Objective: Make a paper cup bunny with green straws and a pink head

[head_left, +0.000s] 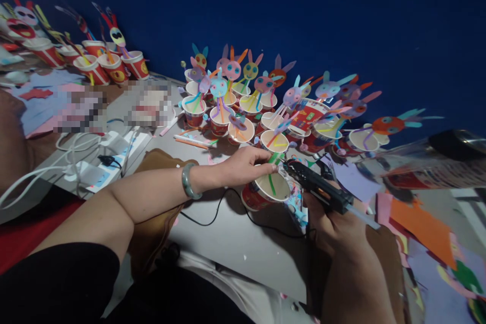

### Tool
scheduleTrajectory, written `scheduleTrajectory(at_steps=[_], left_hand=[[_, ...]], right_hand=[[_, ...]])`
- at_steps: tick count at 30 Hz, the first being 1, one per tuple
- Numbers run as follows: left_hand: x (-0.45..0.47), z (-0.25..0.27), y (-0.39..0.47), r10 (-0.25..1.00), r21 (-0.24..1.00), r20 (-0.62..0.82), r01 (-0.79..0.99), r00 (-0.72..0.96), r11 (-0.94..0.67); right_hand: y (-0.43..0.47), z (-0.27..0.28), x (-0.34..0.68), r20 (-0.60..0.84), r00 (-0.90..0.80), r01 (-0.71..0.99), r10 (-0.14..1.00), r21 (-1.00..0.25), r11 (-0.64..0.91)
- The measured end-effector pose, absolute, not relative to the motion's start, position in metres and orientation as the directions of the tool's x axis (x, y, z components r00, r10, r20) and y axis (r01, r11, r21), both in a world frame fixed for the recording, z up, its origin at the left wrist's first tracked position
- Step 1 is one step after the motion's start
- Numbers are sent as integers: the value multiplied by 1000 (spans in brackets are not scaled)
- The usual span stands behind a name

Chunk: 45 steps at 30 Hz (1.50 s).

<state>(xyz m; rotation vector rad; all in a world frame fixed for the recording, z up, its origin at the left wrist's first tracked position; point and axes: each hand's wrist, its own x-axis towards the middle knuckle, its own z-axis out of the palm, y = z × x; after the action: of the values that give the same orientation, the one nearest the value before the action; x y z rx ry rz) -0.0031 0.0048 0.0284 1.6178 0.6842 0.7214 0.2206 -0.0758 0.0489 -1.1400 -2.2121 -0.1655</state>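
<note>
Dark blue wall (243, 0) at the back, gray table (243, 243) crammed with craft stuff. So the bit being worked on was a green strip (272, 185) standing in a red paper cup (256, 198) right in front of the person. Left hand (246, 168) had its thumb and forefinger pinched tight on the strip's upper end, so its long axis ran down from the fingertips into the cup. Couldn't tell if the other fingers touched the rim. Right hand (332, 215) was wrapped around a black glue gun (317, 182), nozzle pointing left, just beside that pinch. Left was clearly the nearer hand to the strip. Behind the cup sat a bunch of bunny-faced cups (219, 87), with orange paper (421, 225) off to the right and a power strip (121, 154) over left.
</note>
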Motion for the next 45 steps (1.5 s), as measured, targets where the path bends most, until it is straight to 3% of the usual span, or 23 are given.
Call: scheduleTrajectory(at_steps=[12, 21, 34, 45], left_hand=[[-3, 32, 5, 778, 987, 87, 53, 622, -152], [-2, 29, 5, 776, 986, 91, 52, 625, -158], [-2, 27, 6, 769, 987, 73, 64, 635, -147], [-3, 29, 6, 780, 986, 72, 75, 622, -151]], right_hand=[[-77, 49, 219, 601, -373, 764, 707, -234, 602], [-75, 47, 219, 614, -394, 778, 684, -173, 604], [-76, 48, 220, 554, -396, 772, 733, -231, 592], [-74, 48, 220, 576, -452, 750, 681, -167, 640]])
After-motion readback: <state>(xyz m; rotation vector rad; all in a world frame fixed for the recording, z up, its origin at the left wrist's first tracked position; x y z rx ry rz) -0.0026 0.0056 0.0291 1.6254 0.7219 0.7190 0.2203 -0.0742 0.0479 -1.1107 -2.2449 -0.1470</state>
